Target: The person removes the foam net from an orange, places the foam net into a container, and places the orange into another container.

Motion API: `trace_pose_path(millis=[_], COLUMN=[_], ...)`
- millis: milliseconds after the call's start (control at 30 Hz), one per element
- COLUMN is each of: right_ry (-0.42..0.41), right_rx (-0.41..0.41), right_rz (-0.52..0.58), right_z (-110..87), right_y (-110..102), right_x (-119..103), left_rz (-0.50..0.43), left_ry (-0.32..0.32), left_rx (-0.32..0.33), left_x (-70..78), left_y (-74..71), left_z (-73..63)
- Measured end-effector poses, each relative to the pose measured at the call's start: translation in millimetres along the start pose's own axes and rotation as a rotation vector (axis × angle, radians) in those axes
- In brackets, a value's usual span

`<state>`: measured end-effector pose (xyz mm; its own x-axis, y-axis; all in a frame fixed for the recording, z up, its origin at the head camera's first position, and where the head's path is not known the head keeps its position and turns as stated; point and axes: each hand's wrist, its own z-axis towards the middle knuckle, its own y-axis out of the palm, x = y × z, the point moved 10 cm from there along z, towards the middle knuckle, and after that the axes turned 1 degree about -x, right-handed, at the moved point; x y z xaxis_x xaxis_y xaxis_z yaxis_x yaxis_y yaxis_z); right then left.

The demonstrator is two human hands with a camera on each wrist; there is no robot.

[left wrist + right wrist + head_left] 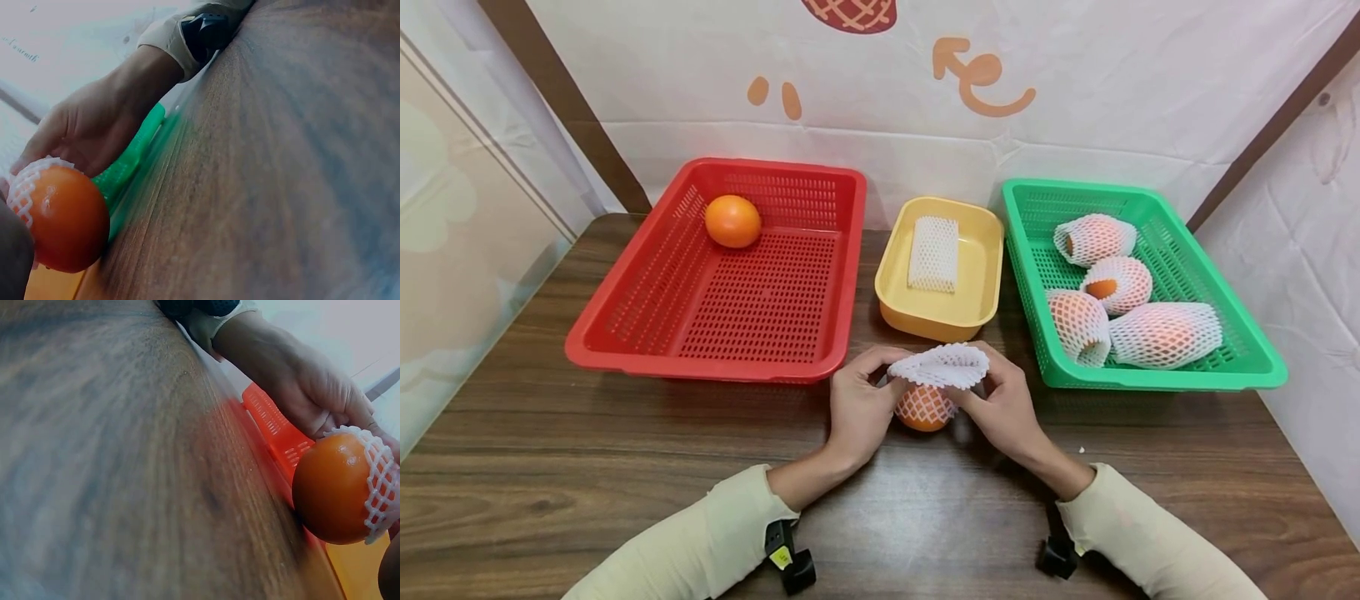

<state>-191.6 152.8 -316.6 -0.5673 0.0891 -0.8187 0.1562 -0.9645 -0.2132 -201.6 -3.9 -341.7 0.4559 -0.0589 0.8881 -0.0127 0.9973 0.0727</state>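
Note:
An orange (922,408) sits on the table in front of me, with a white foam net sleeve (942,367) stretched partly over it. My left hand (861,408) pinches the sleeve's left side, thumb and fingers at its upper edge. From the other side my right hand (1007,404) pinches the sleeve's right edge. The sleeve's loose upper end spreads open above the fruit. Both wrist views show the lower part of the orange (75,219) bare, the mesh (381,487) covering only the part near the fingers.
At the back left, a red basket (842,333) holds one bare orange (733,222). A yellow bin (940,327) in the middle contains flat foam net sleeves (934,254). The green basket (1157,380) on the right has several net-wrapped fruits (1165,335). A fabric wall (925,158) stands behind.

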Motion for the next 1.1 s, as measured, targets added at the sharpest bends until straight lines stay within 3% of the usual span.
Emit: trace_pose_path(millis=[233,400,533,633,733,900,1100], right_ry=[-0.041,-0.048,-0.041,-0.025,-0.012,-0.009,-0.009], right_rx=[0.073,0.096,0.111,0.115,0.112,0.067,0.03], right_rz=[-0.078,-0.152,-0.164,-0.154,-0.131,-0.024,0.018], right_z=[0.0,0.7,-1.0,-4.3,-7.2,-7.5,-4.4], right_y=[-7,-8,-11,-14,-16,-12,-6], right_x=[-4,-6,0,13,24,28,22], left_rz=[-0.004,0.083,0.101,0.085,0.087,0.091,0.063], left_ry=[0.024,0.032,-0.029,-0.066,-0.045,-0.007,-0.033], left_rx=[-0.022,-0.052,-0.073,-0.078,-0.079,-0.042,-0.007], left_x=[-0.9,10.1,20.1,24.2,28.2,30.6,25.9], left_y=[0.9,3.3,6.9,7.9,7.5,3.6,-0.6], left_z=[0.0,1.1,1.9,1.9,1.7,1.9,1.3])
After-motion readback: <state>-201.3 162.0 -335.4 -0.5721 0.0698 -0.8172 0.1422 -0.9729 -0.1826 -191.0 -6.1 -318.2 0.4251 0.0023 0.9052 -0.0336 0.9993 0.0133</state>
